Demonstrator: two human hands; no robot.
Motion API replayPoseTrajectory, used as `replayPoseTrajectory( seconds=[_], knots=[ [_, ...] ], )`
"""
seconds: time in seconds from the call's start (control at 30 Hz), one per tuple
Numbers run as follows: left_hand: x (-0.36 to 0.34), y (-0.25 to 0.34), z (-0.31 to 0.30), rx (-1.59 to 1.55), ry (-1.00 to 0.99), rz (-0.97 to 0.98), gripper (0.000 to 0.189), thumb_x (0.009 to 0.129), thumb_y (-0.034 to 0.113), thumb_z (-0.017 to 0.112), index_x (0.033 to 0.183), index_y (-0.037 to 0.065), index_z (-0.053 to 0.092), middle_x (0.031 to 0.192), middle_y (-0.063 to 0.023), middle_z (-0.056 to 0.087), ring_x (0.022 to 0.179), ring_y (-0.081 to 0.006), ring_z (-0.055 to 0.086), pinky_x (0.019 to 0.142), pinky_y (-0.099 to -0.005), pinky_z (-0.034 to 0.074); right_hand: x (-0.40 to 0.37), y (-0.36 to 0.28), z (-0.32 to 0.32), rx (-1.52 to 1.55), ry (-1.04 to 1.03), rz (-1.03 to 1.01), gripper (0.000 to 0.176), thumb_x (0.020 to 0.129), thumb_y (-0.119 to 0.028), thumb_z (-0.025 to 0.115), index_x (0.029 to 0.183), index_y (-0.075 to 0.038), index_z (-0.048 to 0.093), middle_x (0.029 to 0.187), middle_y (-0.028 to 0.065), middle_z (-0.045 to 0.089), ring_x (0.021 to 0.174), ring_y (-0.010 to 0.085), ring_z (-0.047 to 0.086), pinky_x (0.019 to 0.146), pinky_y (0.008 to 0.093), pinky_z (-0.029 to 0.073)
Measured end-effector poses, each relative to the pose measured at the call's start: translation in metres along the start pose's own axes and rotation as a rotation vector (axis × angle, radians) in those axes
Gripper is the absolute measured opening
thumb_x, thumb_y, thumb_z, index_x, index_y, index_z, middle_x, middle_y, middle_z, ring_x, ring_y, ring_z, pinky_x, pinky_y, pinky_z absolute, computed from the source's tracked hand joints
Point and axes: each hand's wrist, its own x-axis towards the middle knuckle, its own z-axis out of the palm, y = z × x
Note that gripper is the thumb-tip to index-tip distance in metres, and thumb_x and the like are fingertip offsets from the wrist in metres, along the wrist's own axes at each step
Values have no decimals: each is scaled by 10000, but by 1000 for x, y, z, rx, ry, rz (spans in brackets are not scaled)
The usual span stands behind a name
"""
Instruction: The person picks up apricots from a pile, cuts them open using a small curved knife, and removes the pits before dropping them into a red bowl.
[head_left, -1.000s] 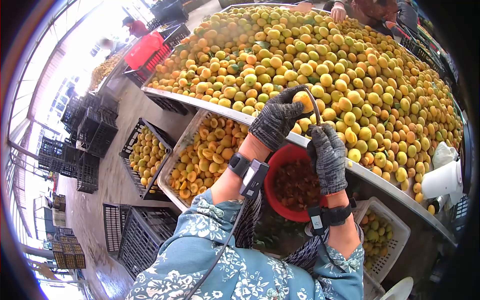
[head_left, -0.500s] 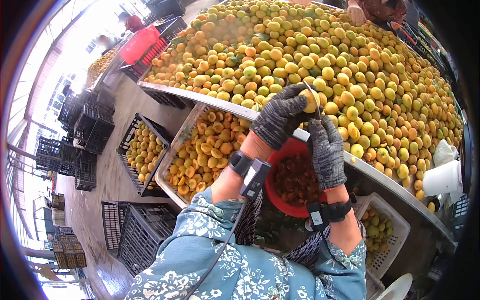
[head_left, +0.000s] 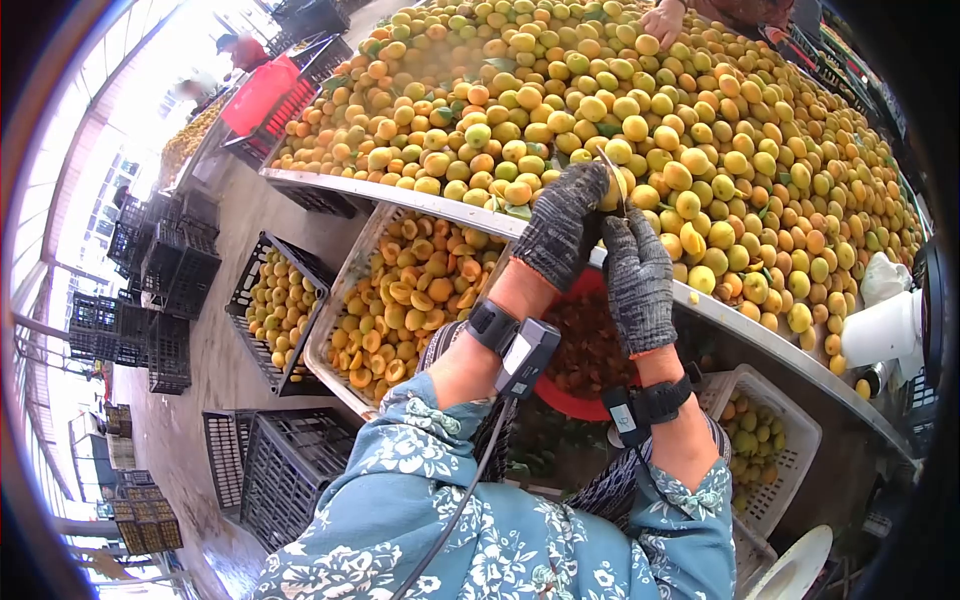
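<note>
My left hand (head_left: 566, 225), in a dark grey knit glove, is closed around a yellow apricot (head_left: 613, 188) above the near edge of the fruit-covered table. Beside it, my right hand (head_left: 638, 282), gloved the same way, has its fingers closed on a small thin-bladed knife (head_left: 612, 172), its blade against the fruit. The handle is mostly hidden in the glove. Below both hands sits a red basin (head_left: 572, 402) holding brown pits. To the left, a white crate (head_left: 318, 340) holds halved apricots (head_left: 405, 290).
Whole apricots (head_left: 520, 100) cover the table, with its pale rim (head_left: 400, 196) nearest me. A co-worker's hand (head_left: 664, 22) touches fruit at the top. Black crates (head_left: 290, 470) stand left. At right are a white bucket (head_left: 884, 333) and a white crate of greenish fruit (head_left: 800, 455).
Both hands have shifted slightly left in view, still with the apricot and knife. The view has moved a little, and the co-worker's hand lies further left.
</note>
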Motion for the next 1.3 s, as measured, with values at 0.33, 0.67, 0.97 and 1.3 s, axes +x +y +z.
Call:
replayPoseTrajectory(
  seconds=[0.33,0.67,0.97,1.3],
  knots=[
    [6,-8,-11,685,-94,358,316,864,37,601,1174,-7,563,1118,-169,619,1075,-280,586,946,-370,469,-3,-1,-12,-65,-50,-149,241,941,-114,559,1124,37,600,966,75,619,801,91,558,677,240,477],
    [22,-20,-16,75,151,277,252,963,305,541,1081,86,584,989,-30,610,854,-99,582,704,-276,508,-9,-5,1,46,-33,0,328,932,-191,594,1157,47,587,897,46,643,756,113,544,680,257,461],
    [-7,1,12,-35,95,-159,325,937,400,573,1073,107,603,930,-11,640,769,-117,594,652,-247,492,3,-3,-8,173,-46,8,319,922,-163,574,1147,62,588,966,159,668,861,204,627,781,304,496],
    [15,-14,-24,569,-62,503,271,945,288,552,1104,77,611,997,-35,609,900,-111,592,769,-274,513,-6,6,-15,42,-98,-150,298,857,-31,585,1151,20,601,992,109,645,855,177,597,750,298,501]
  ],
)
